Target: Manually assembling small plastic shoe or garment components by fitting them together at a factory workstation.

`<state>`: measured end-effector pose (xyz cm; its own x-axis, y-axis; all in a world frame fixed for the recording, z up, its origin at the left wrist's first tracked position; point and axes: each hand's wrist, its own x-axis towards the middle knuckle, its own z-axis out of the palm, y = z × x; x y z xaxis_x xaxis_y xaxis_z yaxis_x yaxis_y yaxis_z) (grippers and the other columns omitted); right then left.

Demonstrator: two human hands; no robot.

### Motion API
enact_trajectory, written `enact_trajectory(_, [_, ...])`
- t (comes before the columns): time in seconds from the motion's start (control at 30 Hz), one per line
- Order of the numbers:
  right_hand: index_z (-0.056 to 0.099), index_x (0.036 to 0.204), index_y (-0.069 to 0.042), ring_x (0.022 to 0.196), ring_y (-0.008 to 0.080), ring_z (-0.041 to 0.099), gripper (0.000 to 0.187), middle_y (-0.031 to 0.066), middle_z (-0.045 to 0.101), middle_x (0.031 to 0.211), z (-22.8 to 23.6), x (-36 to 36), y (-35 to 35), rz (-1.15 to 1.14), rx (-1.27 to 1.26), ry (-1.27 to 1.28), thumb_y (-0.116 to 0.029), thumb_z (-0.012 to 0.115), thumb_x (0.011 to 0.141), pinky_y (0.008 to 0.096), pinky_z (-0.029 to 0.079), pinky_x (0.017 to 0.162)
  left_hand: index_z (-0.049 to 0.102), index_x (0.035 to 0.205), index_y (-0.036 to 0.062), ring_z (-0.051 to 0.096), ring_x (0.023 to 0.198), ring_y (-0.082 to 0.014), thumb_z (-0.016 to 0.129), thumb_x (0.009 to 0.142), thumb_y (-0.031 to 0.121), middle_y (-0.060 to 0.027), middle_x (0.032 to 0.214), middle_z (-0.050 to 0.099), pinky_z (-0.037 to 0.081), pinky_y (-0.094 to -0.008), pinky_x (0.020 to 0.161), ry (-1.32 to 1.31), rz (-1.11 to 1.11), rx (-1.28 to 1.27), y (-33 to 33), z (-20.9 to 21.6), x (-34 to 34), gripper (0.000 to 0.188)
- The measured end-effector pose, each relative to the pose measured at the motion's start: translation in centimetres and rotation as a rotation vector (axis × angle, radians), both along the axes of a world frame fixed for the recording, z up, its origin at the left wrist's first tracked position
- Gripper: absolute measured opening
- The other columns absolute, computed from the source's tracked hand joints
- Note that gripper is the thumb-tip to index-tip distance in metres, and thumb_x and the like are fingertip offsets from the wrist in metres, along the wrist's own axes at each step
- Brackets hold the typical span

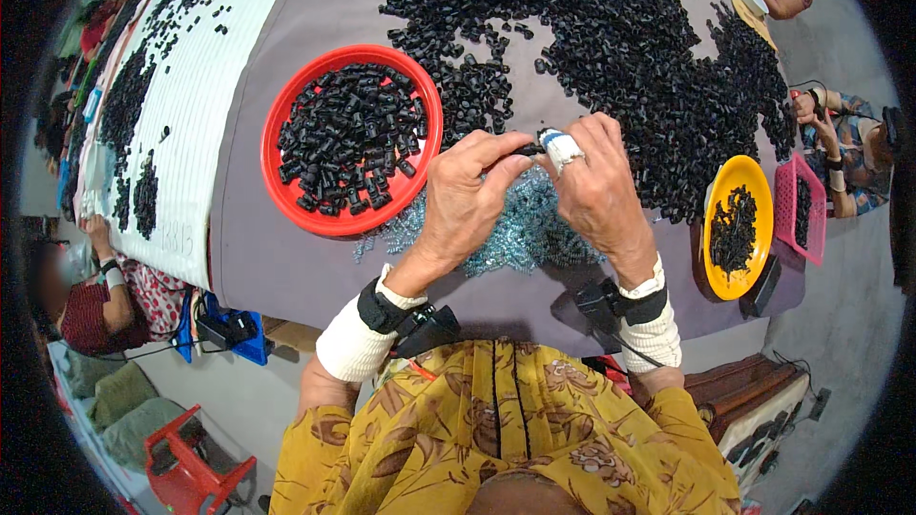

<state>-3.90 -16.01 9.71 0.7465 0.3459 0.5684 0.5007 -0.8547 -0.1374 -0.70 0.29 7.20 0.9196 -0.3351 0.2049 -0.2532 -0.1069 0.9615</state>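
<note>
Above the heap of springs, my left hand (466, 198) pinches a small black plastic part (525, 150) between thumb and forefinger. My right hand (599, 193) meets it at the same part, with its fingers curled in and a white and blue wrap (561, 147) round one finger. Fingers hide most of the part, so its exact kind does not show. Below both hands lies a heap of small bluish metal springs (520, 219). A red round tray (271, 157) full of short black plastic pieces (348, 138) sits just left of my left hand.
A large spread of black pieces (630, 57) covers the table's far side. On the right stand a yellow oval tray (718, 267) and a pink basket (790, 219), both holding black parts. Other people sit at the left and right edges. A red plastic chair (186, 467) stands lower left.
</note>
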Motion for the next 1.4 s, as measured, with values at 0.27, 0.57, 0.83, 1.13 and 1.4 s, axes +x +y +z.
enact_trajectory(0.27, [0.05, 0.076, 0.002, 0.079, 0.0308, 0.049, 0.012, 0.0143, 0.048, 0.079, -0.7, -0.4, -0.3, 0.037, 0.006, 0.085, 0.0, 0.059, 0.068, 0.0413, 0.041, 0.073, 0.069, 0.097, 0.0005, 0.06, 0.068, -0.0167, 0.066, 0.078, 0.001, -0.0102, 0.081, 0.064, 0.046, -0.027, 0.06, -0.111, -0.016, 0.042, -0.1, -0.3, 0.1, 0.019])
enact_trajectory(0.57, [0.051, 0.074, 0.0, 0.081, 0.0317, 0.05, 0.011, 0.0143, 0.051, 0.08, -1.2, 0.0, -1.7, 0.107, 0.043, 0.2, -0.001, 0.06, 0.067, 0.0407, 0.041, 0.076, 0.069, 0.096, -0.0011, 0.059, 0.071, -0.0123, 0.067, 0.078, 0.001, -0.0061, 0.08, 0.065, 0.046, -0.0251, 0.062, -0.083, -0.082, 0.1, -0.2, -0.6, 0.3, 0.018])
enact_trajectory(0.83, [0.06, 0.078, -0.001, 0.082, 0.0295, 0.053, 0.025, 0.0128, 0.056, 0.08, -0.1, 0.1, -1.7, -0.017, 0.038, 0.14, -0.023, 0.071, 0.073, 0.0455, 0.039, 0.084, 0.067, 0.1, -0.0038, 0.064, 0.077, -0.0141, 0.064, 0.085, 0.006, -0.0089, 0.09, 0.067, 0.053, -0.0269, 0.074, 0.562, -0.138, -0.207, -0.8, -0.5, 0.6, 0.018])
enact_trajectory(1.13, [0.06, 0.073, -0.002, 0.08, 0.0279, 0.053, 0.032, 0.0108, 0.056, 0.076, -1.1, 0.5, -1.8, -0.02, 0.012, 0.096, -0.03, 0.074, 0.069, 0.0454, 0.038, 0.084, 0.065, 0.099, -0.0029, 0.064, 0.077, -0.013, 0.06, 0.089, 0.01, -0.0068, 0.088, 0.066, 0.053, -0.0278, 0.073, 0.773, -0.207, -0.43, -0.8, -0.7, 0.6, 0.017])
enact_trajectory(1.4, [0.057, 0.069, -0.003, 0.068, 0.0274, 0.051, 0.029, 0.0103, 0.053, 0.068, -1.8, 0.4, -1.8, 0.005, 0.125, 0.123, -0.027, 0.075, 0.069, 0.0416, 0.039, 0.077, 0.067, 0.095, -0.0026, 0.061, 0.072, -0.0103, 0.059, 0.092, 0.019, -0.005, 0.082, 0.065, 0.051, -0.0245, 0.07, 0.708, -0.179, -0.383, -1.1, -0.8, 0.2, 0.023])
